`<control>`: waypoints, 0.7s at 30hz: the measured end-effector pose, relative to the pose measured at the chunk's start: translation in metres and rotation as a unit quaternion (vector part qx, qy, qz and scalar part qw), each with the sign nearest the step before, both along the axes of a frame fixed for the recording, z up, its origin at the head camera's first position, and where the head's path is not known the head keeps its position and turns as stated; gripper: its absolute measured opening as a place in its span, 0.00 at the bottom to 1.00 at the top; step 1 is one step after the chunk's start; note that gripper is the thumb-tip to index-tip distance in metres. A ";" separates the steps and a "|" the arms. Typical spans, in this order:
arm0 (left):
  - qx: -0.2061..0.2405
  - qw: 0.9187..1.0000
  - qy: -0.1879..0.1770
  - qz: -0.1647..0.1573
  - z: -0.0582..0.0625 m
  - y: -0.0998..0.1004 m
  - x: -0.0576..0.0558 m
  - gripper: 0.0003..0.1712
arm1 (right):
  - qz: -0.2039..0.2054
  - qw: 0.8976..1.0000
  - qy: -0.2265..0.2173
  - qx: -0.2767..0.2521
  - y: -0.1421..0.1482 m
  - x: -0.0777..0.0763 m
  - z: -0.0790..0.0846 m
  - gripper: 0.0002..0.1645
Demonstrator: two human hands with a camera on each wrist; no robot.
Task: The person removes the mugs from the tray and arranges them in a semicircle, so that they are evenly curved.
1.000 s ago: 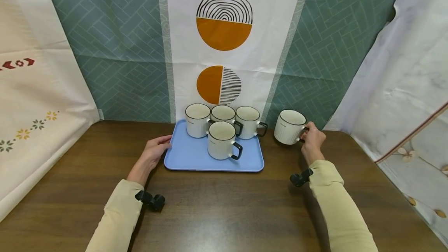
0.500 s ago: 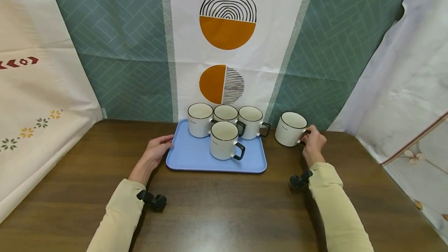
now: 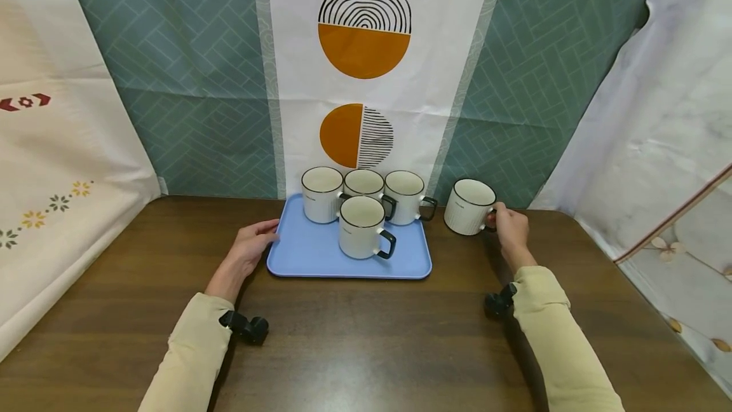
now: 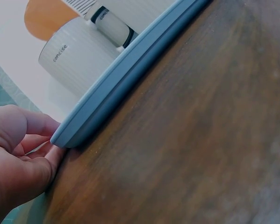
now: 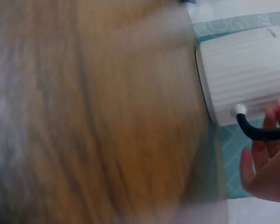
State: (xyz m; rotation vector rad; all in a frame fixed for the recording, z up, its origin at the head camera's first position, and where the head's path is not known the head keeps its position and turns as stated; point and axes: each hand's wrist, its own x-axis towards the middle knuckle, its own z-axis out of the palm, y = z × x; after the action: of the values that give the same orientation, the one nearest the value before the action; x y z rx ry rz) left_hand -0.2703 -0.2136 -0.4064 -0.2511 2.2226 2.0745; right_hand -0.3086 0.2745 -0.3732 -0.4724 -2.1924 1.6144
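Observation:
In the head view, a pale blue tray (image 3: 303,256) lies on the table with several white, black-rimmed mugs on it. The front mug (image 3: 360,237) stands before a back row of three. My left hand (image 3: 251,245) holds the tray's left edge; the left wrist view shows the fingers (image 4: 44,125) pinching its rim. Right of the tray, my right hand (image 3: 511,229) grips another white ribbed mug (image 3: 466,212) by its black handle (image 5: 259,133). That mug is upright, apart from the tray; whether its base fully touches the table I cannot tell.
The brown wooden table (image 3: 354,342) stretches in front of the tray. Behind it hangs a green and white patterned cloth (image 3: 200,138). Light cloths hang at left (image 3: 63,145) and right (image 3: 646,164).
The right hand's mug has shifted slightly left toward the tray and sits straighter. My right wrist has turned outward, and the fingers now cover more of the handle. The left hand stays put.

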 end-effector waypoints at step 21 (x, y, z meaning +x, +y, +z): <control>0.009 1.000 0.012 0.002 -0.001 0.001 -0.001 0.29 | 0.119 0.970 0.210 0.012 -0.021 0.018 0.040 0.15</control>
State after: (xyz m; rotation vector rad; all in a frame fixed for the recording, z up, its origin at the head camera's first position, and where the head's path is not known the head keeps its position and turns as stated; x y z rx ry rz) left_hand -0.2714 -0.2129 -0.4078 -0.2300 2.2170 2.1104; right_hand -0.2906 0.2531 -0.3327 0.1407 -1.9937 1.6238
